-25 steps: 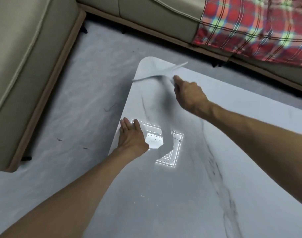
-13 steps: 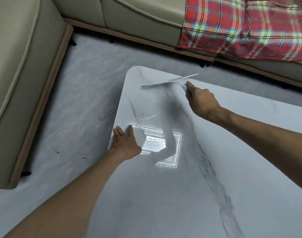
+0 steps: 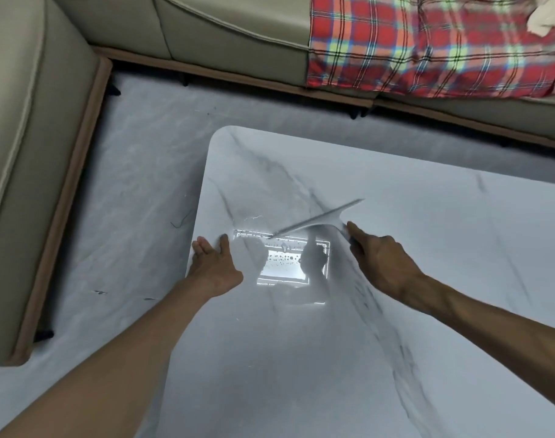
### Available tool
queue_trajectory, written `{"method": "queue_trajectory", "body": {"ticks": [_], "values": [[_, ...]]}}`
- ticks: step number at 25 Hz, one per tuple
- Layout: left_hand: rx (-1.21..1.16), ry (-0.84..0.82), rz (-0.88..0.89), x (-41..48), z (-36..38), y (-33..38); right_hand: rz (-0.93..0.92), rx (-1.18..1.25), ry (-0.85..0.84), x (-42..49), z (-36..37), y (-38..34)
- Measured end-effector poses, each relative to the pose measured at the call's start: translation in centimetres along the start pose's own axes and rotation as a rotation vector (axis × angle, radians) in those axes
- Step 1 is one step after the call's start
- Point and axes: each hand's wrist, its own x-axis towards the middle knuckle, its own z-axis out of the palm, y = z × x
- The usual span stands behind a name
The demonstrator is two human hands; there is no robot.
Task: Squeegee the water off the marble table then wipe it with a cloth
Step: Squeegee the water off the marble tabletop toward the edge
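The white marble table (image 3: 427, 216) with grey veins fills the lower right of the view. My right hand (image 3: 380, 260) grips the handle of a pale squeegee (image 3: 320, 221), whose blade lies slanted on the tabletop, its left end at the top of a bright ceiling-light reflection. Water droplets (image 3: 282, 257) show inside that reflection, just below the blade. My left hand (image 3: 214, 263) lies flat on the table's left edge, fingers apart, holding nothing. No cloth is in view.
A beige sofa (image 3: 33, 153) runs along the left and the back, close to the table. A red plaid blanket (image 3: 427, 45) covers its right part. Grey marbled floor (image 3: 137, 184) lies between sofa and table.
My right hand has pulled the squeegee from the table's far corner toward me, down to the wet patch. The left hand has stayed on the edge.
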Motion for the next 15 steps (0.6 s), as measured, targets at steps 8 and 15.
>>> {"method": "queue_trajectory", "body": {"ticks": [8, 15], "values": [[-0.007, -0.001, 0.03, -0.4, 0.1, -1.2, -0.085, 0.09, 0.193, 14.6, -2.8, -11.7], [-0.145, 0.176, 0.083, -1.5, 0.0, -2.1, -0.23, 0.001, 0.094, 5.0, 3.1, -5.7]]}}
